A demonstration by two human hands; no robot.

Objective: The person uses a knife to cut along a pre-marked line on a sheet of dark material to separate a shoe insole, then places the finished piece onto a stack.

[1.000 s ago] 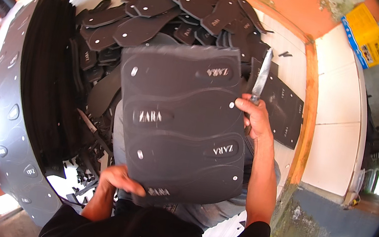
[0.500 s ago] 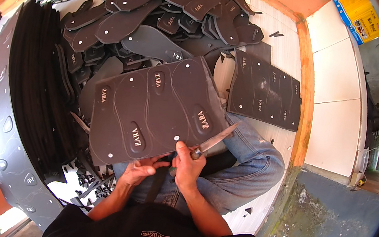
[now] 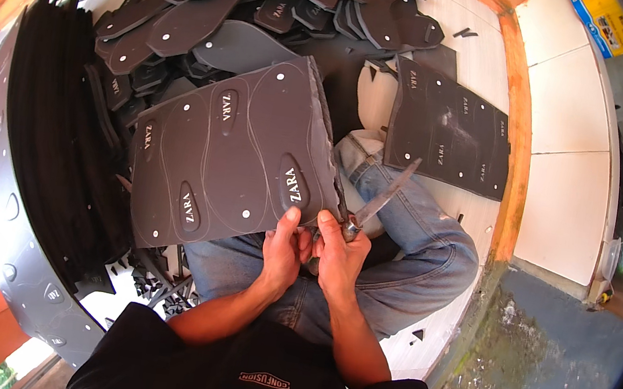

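A dark foam sole sheet with curved outlines, raised ovals and small white dots is held tilted above my crossed legs. My left hand pinches its near edge, thumb on top and fingers underneath. Beside it, my right hand is closed round the handle of a knife, its thumb also pressing the sheet's near right corner. The blade points up and right, away from the sheet. To the right, a similar sheet lies on the floor past my knee.
Cut sole pieces are heaped at the far side. On the left stands a tall row of dark sheets, with small black scraps near its foot. A wooden strip edges the pale floor on the right, beside white tiles.
My left hand has come up from under the sheet and now grips its near edge. The sheet has shifted slightly left, and the knife has moved right and up with my right hand.
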